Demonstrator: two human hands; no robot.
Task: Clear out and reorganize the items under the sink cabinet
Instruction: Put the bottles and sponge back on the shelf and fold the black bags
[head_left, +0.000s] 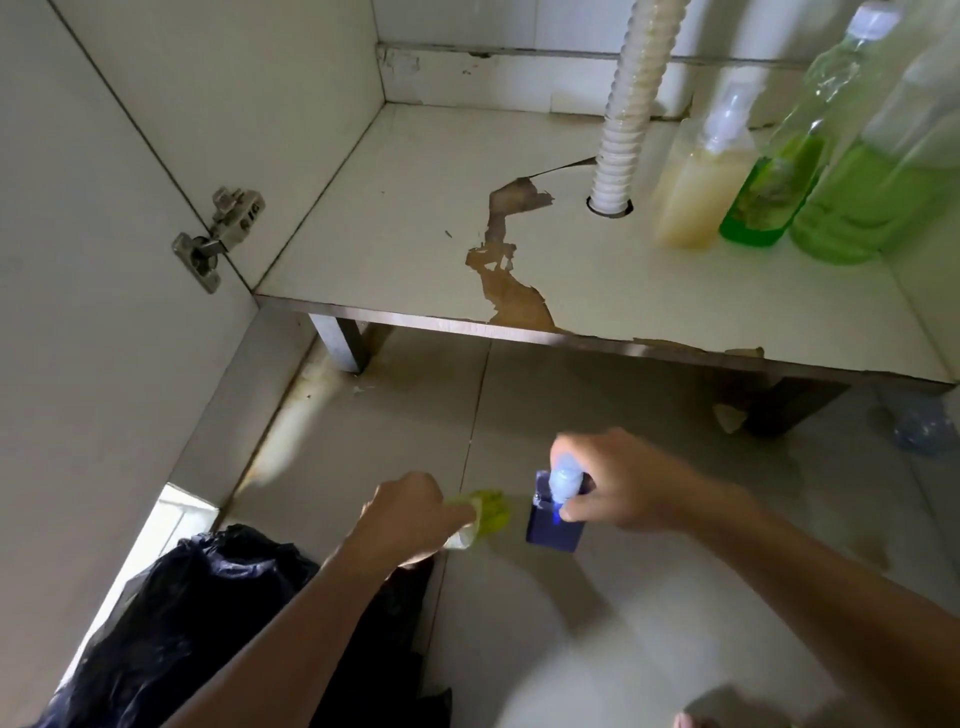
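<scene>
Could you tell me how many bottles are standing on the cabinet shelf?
3, right of the drain hose: a yellowish bottle, a small green bottle, and a large green bottle at the frame edge; more may be hidden.

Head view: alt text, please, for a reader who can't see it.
Left hand grips a yellow-green cloth, right hand a small blue bottle, above the floor before an open cabinet holding three bottles.

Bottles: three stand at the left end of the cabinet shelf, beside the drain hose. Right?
Not quite. The head view shows the three bottles at the right end of the cabinet shelf, beside the drain hose.
</scene>
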